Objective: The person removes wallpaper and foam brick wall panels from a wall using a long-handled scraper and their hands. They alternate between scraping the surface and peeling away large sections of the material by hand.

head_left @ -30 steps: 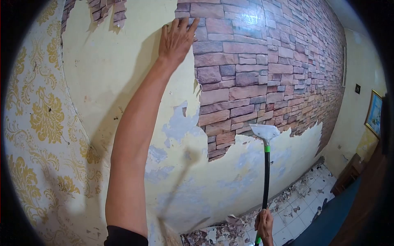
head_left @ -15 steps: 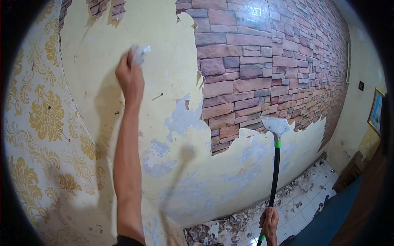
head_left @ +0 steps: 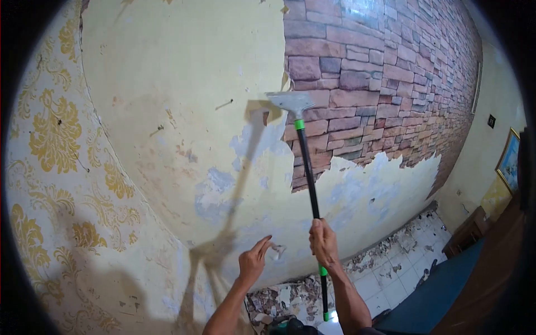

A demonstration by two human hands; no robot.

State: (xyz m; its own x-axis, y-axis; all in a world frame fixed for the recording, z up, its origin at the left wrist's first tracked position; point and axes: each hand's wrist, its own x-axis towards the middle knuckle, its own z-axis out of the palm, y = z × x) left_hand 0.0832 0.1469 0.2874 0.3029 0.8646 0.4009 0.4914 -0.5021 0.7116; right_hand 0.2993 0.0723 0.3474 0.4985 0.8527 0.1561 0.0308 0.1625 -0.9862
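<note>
Spanning the middle: one scraper [head_left: 310, 173], long-handled, head uppermost, its wide blade at the torn edge of the brick paper [head_left: 363, 81]; contact with the wall [head_left: 167, 61] cannot be told. Right hand [head_left: 324, 244]: grip closed round the lower shaft, some handle left below, apparently to lend reach while keeping the head steerable. Left hand [head_left: 252, 262]: grip released, off the handle, fingers extended; one blurred pale scrap [head_left: 277, 252] just beside the fingertips, seemingly let go so the hand is free of waste. Nails [head_left: 231, 101], protruding left of the blade. Floral paper [head_left: 56, 134], far left, gold on white. Debris [head_left: 279, 296], heaped along the wall's foot, probably where peelings drop. Floor [head_left: 385, 285], pale tile. Framed picture [head_left: 509, 159], far right, on the adjoining wall.
</note>
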